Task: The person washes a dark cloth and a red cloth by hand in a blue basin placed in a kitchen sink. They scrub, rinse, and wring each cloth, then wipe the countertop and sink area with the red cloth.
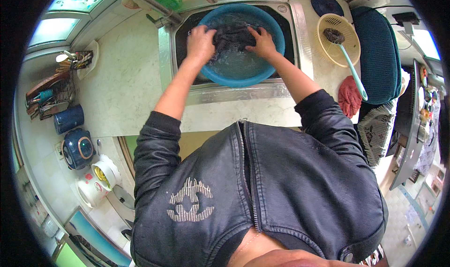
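A blue plastic basin (pixel 242 81) of cloudy water sits in the stainless steel sink (pixel 202 95). Dark wet cloth (pixel 233 37) lies bunched in the water, between my two hands. My left hand (pixel 201 46) is at its left side, thumb beside the cloth; whether the fingers grip it is hard to see. On the other side, my right hand (pixel 263 44) has its fingers spread, with the fingertips touching the cloth's right edge. A metal faucet (pixel 163 10) rises behind the sink's left corner.
Right of the sink are a cream colander (pixel 351 54), a long-handled scrubber (pixel 352 65) resting in it, a dark round lid (pixel 327 5) and a red cloth (pixel 349 97). Utensil racks (pixel 82 59) and a blue appliance (pixel 78 148) stand along the left wall.
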